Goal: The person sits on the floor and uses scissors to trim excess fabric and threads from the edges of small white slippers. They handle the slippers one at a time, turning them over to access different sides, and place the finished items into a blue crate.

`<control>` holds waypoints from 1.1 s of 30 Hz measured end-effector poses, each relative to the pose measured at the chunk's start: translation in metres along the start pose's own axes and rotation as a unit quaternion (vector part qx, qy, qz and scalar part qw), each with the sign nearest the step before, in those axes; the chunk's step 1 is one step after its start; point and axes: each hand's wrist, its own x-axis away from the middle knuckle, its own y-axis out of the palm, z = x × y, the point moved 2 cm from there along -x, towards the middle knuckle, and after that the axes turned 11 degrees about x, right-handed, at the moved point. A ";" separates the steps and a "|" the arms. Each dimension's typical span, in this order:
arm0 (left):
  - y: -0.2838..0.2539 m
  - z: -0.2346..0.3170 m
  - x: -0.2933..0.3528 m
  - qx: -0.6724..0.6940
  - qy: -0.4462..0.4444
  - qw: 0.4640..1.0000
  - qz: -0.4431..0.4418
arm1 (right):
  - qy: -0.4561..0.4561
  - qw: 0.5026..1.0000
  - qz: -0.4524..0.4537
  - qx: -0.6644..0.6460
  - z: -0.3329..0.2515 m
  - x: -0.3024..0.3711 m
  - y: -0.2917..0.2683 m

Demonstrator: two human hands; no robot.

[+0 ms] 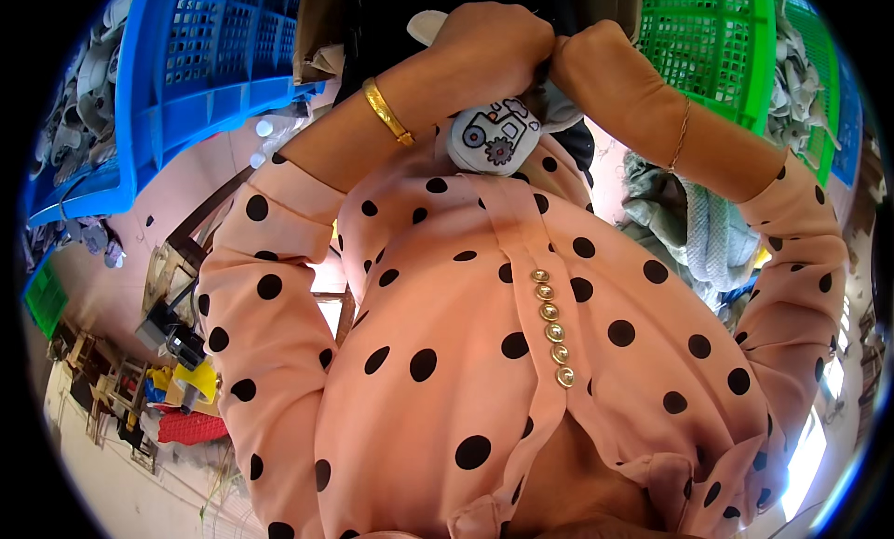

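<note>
Fingers of the left hand (494,34) and right hand (607,64) are curling inward, the two hands closing in side by side, knuckles up; the fingertips are hiding underneath, so I cannot tell what, if anything, they are pinching. Just below the hands, in front of the blouse, a white embroidered piece (494,141) is showing a vehicle outline with gear wheels. Greyish material (562,111) is peeking out beside it, under the right hand; whether the two are joined, I cannot tell. A pale rounded piece (426,25) is sticking out beyond the left hand.

Around the left wrist a gold bangle (386,111) is sitting, and a thin bracelet (682,134) is circling the right one. The peach blouse (419,306) is carrying black dots and a row of round gold buttons (555,332). A blue crate (128,111) is standing on the left, a green crate (759,55) on the right. Pale grey cloth (710,227) is bunching below the right forearm. Farther off, lower left, red fabric (191,426) is lying near something yellow (197,381).
</note>
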 end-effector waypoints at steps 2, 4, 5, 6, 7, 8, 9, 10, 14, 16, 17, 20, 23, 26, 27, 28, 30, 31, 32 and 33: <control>-0.001 -0.001 0.002 0.022 0.004 1.000 0.010 | 0.012 0.997 0.065 0.029 0.001 0.002 0.004; 0.000 -0.005 0.008 0.045 -0.018 0.999 0.006 | 0.014 0.997 0.079 -0.007 0.002 0.004 0.007; 0.000 -0.008 0.011 0.057 -0.029 0.998 0.004 | 0.014 0.996 0.086 -0.025 0.004 0.004 0.008; -0.001 -0.013 0.014 0.089 -0.024 0.996 0.015 | 0.063 0.991 0.082 -0.089 0.010 0.009 0.005; -0.001 -0.017 0.021 0.124 -0.024 0.992 0.024 | 0.105 0.979 0.078 -0.155 0.015 0.017 -0.002; -0.001 -0.019 0.028 0.160 -0.024 0.986 0.034 | 0.147 0.961 0.073 -0.221 0.020 0.024 -0.005; -0.003 -0.020 0.033 0.201 -0.041 0.978 0.041 | 0.158 0.943 0.079 -0.282 0.023 0.030 -0.002; -0.006 -0.021 0.041 0.240 -0.062 0.968 0.050 | 0.165 0.921 0.089 -0.343 0.027 0.036 0.004; -0.005 -0.023 0.052 0.329 -0.068 0.934 0.122 | 0.187 0.714 0.007 -0.675 0.002 0.042 0.017; -0.005 -0.029 0.053 0.371 -0.066 0.909 0.180 | 0.187 0.582 -0.091 -0.786 -0.008 0.038 0.010; -0.007 -0.031 0.053 0.398 -0.079 0.892 0.201 | 0.188 0.530 -0.083 -0.823 -0.012 0.037 0.013; -0.029 -0.032 0.063 0.131 -0.012 0.931 0.340 | 0.236 0.406 -0.061 -0.881 -0.020 0.039 0.012; -0.057 0.002 0.069 -0.134 0.035 0.919 0.370 | 0.249 0.423 0.047 -0.870 -0.013 0.042 0.011; -0.053 0.021 0.073 -0.075 0.160 0.940 0.292 | 0.226 0.524 0.060 -0.819 -0.005 0.035 0.013; -0.043 0.022 0.075 -0.033 0.187 0.957 0.219 | 0.223 0.549 0.068 -0.802 -0.006 0.033 0.014; -0.031 0.022 0.073 -0.020 0.151 0.975 0.161 | 0.215 0.557 0.075 -0.799 -0.007 0.030 0.015; -0.011 0.021 0.068 -0.009 0.116 0.989 0.090 | 0.198 0.568 0.090 -0.794 -0.009 0.027 0.015; -0.001 0.015 0.062 -0.011 0.118 0.990 0.079 | 0.196 0.565 0.108 -0.794 -0.011 0.026 0.013; 0.008 0.009 0.058 -0.013 0.120 0.990 0.068 | 0.195 0.560 0.126 -0.795 -0.013 0.024 0.011; 0.015 0.006 0.055 -0.002 0.117 0.990 0.075 | 0.197 0.554 0.142 -0.796 -0.015 0.024 0.010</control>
